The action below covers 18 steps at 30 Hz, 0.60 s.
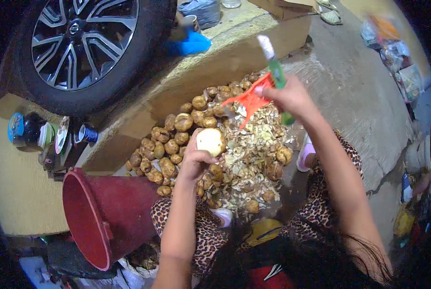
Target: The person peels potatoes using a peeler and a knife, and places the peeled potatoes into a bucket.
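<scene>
My left hand [197, 159] is wrapped around a partly peeled potato [209, 141]; pale flesh shows on top and brown skin at its right edge. Up and to the right, my right hand [292, 98] grips a green-handled tool [276, 72] with a pale, blade-like end pointing up; blur hides its exact kind. A bright orange, ragged-edged piece of material [253, 100] hangs at the fingers of that hand, apart from the potato. Beneath both hands, brown unpeeled potatoes [183, 122] lie heaped on the left, and pale peelings [249, 166] spread over the ground on the right.
A dark red bucket [124, 212] lies tipped on its side at left. A car wheel [75, 48] leans at upper left beside a concrete ledge [186, 79]. Blue plastic [194, 44] sits on the ledge. Bagged items [394, 53] line the far right. My legs [321, 188] flank the peelings.
</scene>
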### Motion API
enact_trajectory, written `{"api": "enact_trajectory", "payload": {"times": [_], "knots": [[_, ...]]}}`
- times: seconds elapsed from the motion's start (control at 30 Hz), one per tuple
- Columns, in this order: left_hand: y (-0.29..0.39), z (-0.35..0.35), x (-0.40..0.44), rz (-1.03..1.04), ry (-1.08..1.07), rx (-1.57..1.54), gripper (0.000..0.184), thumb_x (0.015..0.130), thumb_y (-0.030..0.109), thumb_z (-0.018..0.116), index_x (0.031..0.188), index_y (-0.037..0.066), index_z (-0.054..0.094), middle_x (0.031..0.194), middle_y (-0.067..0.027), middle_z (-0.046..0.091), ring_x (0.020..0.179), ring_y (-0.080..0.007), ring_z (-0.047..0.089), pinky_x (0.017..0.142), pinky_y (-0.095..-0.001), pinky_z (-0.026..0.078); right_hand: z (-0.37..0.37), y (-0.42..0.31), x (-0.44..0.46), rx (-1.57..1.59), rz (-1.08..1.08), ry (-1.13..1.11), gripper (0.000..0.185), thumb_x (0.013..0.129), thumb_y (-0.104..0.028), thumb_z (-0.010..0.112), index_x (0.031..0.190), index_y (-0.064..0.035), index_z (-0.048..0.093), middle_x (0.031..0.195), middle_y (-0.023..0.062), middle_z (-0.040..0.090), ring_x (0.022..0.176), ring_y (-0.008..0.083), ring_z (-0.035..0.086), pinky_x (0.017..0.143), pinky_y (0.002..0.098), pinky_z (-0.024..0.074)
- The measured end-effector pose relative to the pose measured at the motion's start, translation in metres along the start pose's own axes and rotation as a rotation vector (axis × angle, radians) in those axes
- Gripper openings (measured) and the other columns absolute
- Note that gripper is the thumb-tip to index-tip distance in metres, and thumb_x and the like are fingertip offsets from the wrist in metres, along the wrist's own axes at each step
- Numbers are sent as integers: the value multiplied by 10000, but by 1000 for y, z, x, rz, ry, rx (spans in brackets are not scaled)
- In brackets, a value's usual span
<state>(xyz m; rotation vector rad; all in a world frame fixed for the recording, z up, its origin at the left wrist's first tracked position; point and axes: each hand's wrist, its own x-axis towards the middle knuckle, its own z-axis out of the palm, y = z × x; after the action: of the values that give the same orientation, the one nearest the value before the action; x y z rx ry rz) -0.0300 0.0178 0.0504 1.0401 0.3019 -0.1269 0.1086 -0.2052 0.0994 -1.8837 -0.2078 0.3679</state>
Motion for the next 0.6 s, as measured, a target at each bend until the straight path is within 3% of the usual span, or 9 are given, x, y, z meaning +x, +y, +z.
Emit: {"api": "enact_trajectory", "payload": {"times": [0.1, 0.2, 0.3, 0.33, 0.43, 0.47, 0.5, 0.57, 0.6], "knots": [[-5, -3, 5, 50, -108, -24, 661, 417, -22, 508, 1073, 18, 437, 945, -122, 557, 795, -245, 580, 636, -346, 514, 27, -12, -20, -57, 51, -141, 299, 655, -283, 740, 742, -34, 598, 627, 65, 600, 578, 174, 570, 570, 334, 460], [-6, -2, 3, 71, -50, 22, 727, 391, 61, 518, 1111, -22, 467, 954, -145, 589, 840, -276, 593, 686, -359, 520, 41, -2, -16, -169, -178, -68, 319, 651, -268, 741, 770, -14, 588, 668, 102, 610, 610, 214, 584, 605, 350, 468], [-1, -1, -5, 66, -84, -50, 682, 408, 22, 510, 1086, 1, 450, 942, -131, 569, 811, -260, 589, 641, -356, 520, 22, 11, 7, -429, -341, 363, 342, 651, -262, 736, 809, -1, 580, 701, 132, 614, 646, 247, 596, 643, 361, 473], [2, -1, -7, 61, -111, -74, 662, 417, 2, 506, 1075, 13, 440, 936, -124, 559, 798, -252, 587, 621, -353, 520, 8, 15, 25, -376, -324, 377, 333, 662, -266, 732, 819, -15, 579, 696, 109, 611, 646, 218, 594, 637, 344, 478], [-2, -3, -2, -1, 6, -41, 667, 418, 5, 506, 1082, 11, 438, 942, -123, 559, 796, -252, 590, 611, -348, 522, 10, -9, -1, 12, -151, 55, 333, 664, -293, 739, 798, -33, 579, 664, 61, 590, 616, 166, 571, 603, 318, 469], [-1, -3, 0, -18, -17, -27, 677, 414, 1, 506, 1087, 4, 433, 948, -119, 558, 820, -247, 586, 643, -334, 518, 22, 1, -3, -42, -136, 15, 316, 678, -269, 732, 842, -44, 584, 633, -3, 550, 528, 109, 510, 485, 262, 418], [-1, -2, 3, -3, -35, -23, 680, 412, -1, 505, 1088, 1, 432, 948, -117, 558, 829, -245, 584, 655, -328, 515, 29, -7, -13, -96, -44, -88, 335, 665, -282, 741, 839, -44, 581, 670, 20, 556, 632, 120, 536, 588, 286, 440], [-4, 0, 5, 19, -78, -17, 686, 407, -5, 502, 1089, -5, 430, 947, -113, 557, 846, -240, 580, 680, -314, 510, 37, -3, -18, -125, -117, -127, 322, 673, -281, 738, 823, -47, 575, 665, 22, 554, 620, 108, 528, 574, 285, 436], [-5, 2, 4, 31, -65, -14, 690, 398, -14, 498, 1085, -10, 432, 948, -108, 557, 869, -235, 573, 722, -302, 497, 34, 6, -10, -242, -199, 44, 333, 663, -291, 746, 808, -48, 570, 654, 26, 555, 610, 118, 532, 579, 286, 442]]}}
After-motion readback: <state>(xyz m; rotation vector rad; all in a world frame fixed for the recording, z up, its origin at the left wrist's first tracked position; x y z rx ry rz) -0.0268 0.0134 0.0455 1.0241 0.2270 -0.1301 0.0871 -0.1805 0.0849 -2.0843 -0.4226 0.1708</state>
